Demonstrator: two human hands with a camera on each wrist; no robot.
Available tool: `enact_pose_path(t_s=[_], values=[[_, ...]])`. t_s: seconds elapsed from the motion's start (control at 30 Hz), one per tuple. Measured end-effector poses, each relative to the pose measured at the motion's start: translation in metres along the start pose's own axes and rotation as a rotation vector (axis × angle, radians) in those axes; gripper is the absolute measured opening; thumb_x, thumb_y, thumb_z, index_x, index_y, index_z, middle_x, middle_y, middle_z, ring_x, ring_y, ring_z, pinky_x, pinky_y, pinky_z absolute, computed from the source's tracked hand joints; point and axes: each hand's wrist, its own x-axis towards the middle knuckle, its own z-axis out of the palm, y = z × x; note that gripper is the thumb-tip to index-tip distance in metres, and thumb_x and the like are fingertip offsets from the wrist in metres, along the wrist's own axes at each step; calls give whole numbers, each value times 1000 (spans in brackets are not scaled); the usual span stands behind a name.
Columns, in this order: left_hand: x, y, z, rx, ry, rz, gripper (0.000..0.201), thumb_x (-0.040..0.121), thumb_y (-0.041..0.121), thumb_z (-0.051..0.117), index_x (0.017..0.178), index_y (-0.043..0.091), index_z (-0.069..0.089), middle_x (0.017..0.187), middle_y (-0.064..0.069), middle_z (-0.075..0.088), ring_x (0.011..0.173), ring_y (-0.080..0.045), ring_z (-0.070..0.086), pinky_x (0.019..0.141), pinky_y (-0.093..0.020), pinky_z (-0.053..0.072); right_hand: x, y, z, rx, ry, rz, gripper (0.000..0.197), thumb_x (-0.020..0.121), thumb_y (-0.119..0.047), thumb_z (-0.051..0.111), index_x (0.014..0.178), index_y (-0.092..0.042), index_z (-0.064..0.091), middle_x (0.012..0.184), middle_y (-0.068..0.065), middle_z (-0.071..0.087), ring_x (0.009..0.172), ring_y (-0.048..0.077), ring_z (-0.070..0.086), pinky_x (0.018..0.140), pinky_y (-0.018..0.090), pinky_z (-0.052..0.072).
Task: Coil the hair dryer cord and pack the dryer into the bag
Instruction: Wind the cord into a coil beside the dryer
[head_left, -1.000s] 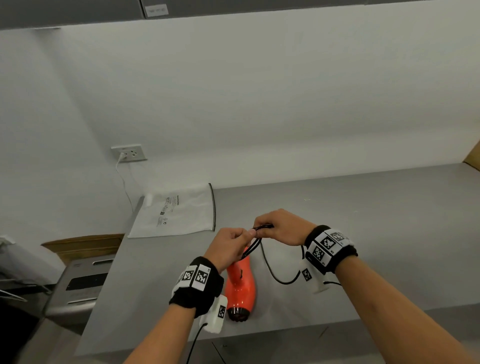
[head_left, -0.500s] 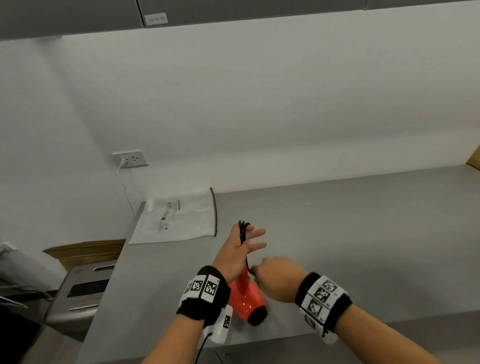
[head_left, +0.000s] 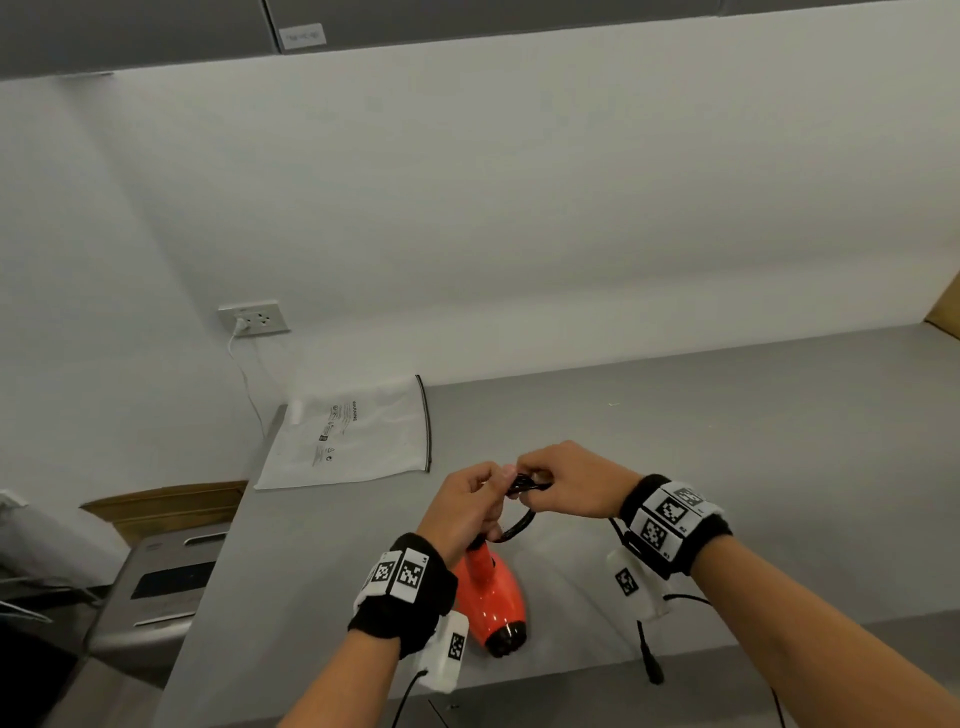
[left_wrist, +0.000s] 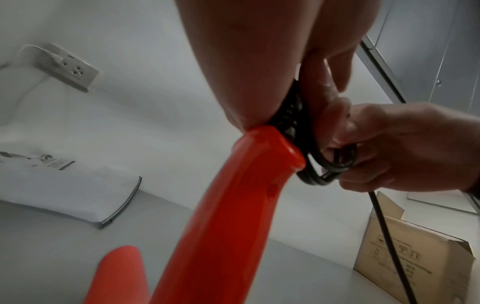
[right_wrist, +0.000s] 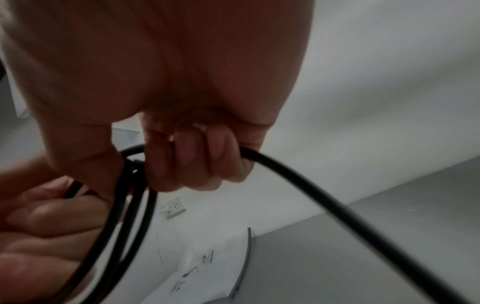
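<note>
The orange hair dryer (head_left: 491, 597) stands with its barrel on the grey counter (head_left: 727, 441), its handle (left_wrist: 228, 205) up in my left hand (head_left: 467, 506). Loops of its black cord (head_left: 522, 522) are wound round that hand's fingers (left_wrist: 319, 86). My right hand (head_left: 569, 483) grips the cord (right_wrist: 298, 174) in a closed fist just right of the left hand, pressing a loop against the coil (left_wrist: 324, 164). The white bag (head_left: 348, 439) lies flat at the counter's back left corner, its dark-edged mouth facing right.
A wall socket (head_left: 254, 317) with a white plug and wire sits above the bag. An open cardboard box (left_wrist: 415, 261) stands at the counter's far right. A grey appliance (head_left: 156, 582) is below the counter's left end. The counter's front edge is close below the dryer.
My right hand rose from beside the dryer barrel to the left hand, bringing another cord loop. The left hand's fingers, spread half a second ago, have curled over the coil.
</note>
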Motion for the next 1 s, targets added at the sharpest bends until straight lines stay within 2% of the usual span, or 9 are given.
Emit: enact_pose_path(t_s=[0.1,0.2,0.37,0.5,0.6,0.67,0.73,0.9,1.0], values=[[-4,-5,-5,152,-14,26,21,96,28,66,83,12,70,53,3,42,47,-12,47,62,-30,54,-4,8,-8,70,-49,54,25,84,-20,64,63,-28,54,55,-7,46,49,4,42,53,23,30],[-5,-10,-9,285,-1,69,25,102,27,53,83,18,68,54,5,55,62,-15,65,84,-40,59,-5,16,-8,257,-31,117,20,85,-18,65,65,-19,59,48,-10,45,45,6,39,52,27,32],[2,-15,-11,295,147,136,30,106,22,45,81,14,61,53,8,39,52,-14,41,66,-27,50,-12,36,20,491,78,139,16,92,-27,66,86,-12,66,56,-3,48,48,14,47,47,24,42],[10,-15,-19,261,211,109,30,106,22,43,82,13,60,51,12,35,49,-10,36,70,-39,54,-33,86,63,395,13,253,12,93,-15,62,83,-11,69,63,2,64,63,27,65,63,29,56],[16,-13,-23,246,242,112,31,106,20,43,81,14,59,46,12,36,46,-7,36,67,-37,52,-48,107,103,244,-97,367,13,91,-19,65,81,-20,71,66,-6,66,70,24,68,67,23,54],[20,-7,-26,215,258,131,31,106,18,42,80,13,59,46,12,35,45,-7,34,64,-33,50,-56,113,122,179,-111,409,12,90,-20,67,89,-13,77,71,-4,65,68,15,63,62,17,47],[24,-2,-31,184,270,146,32,107,17,41,80,12,58,49,13,33,45,-8,32,61,-29,49,-63,118,134,116,-124,451,19,88,-24,70,95,-8,77,79,0,67,74,15,61,69,21,44],[28,-3,-38,180,285,135,34,107,20,41,79,12,59,50,13,32,46,-9,31,59,-28,48,-72,120,129,34,-226,514,19,85,-25,74,87,-6,73,82,7,71,91,29,72,75,30,54],[30,-9,-37,208,305,111,33,107,22,42,80,14,60,50,12,34,47,-10,34,62,-34,48,-71,99,96,311,-57,445,12,84,-16,77,76,-8,72,67,1,73,80,27,77,71,26,59]])
